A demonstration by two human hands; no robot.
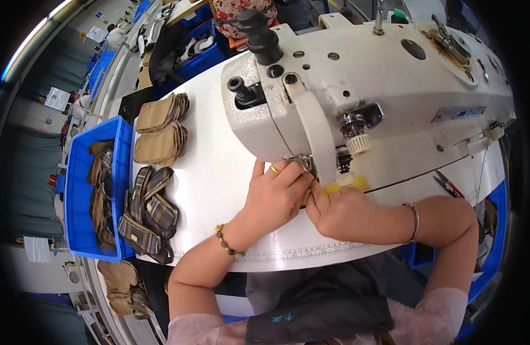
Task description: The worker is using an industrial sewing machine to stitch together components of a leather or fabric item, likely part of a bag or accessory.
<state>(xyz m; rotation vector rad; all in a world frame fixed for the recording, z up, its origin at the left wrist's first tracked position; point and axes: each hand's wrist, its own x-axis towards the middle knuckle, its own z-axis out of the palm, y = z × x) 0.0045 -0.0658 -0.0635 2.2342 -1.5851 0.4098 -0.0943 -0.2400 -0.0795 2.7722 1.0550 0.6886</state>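
A white industrial sewing machine (253, 123) stands over the white table (210, 172). At its needle area, my left hand (279, 192) has its fingers curled close under the machine head. My right hand (342, 213) is closed in a pinch right beside it, with thumb and forefinger near the left fingertips. Whatever lies between the fingers is hidden by the hands and too small to name. Next to the right hand, a yellow patch (357, 183) shows on the machine bed below the tension knob.
Two stacks of tan fabric pieces (157, 115) lie on the table's left, with plaid strap-like pieces (152, 213) nearer me. A blue bin (125, 190) with more plaid pieces stands beside them. Red-handled snips (449, 185) rest at right. A ruler scale (311, 253) runs along the near edge.
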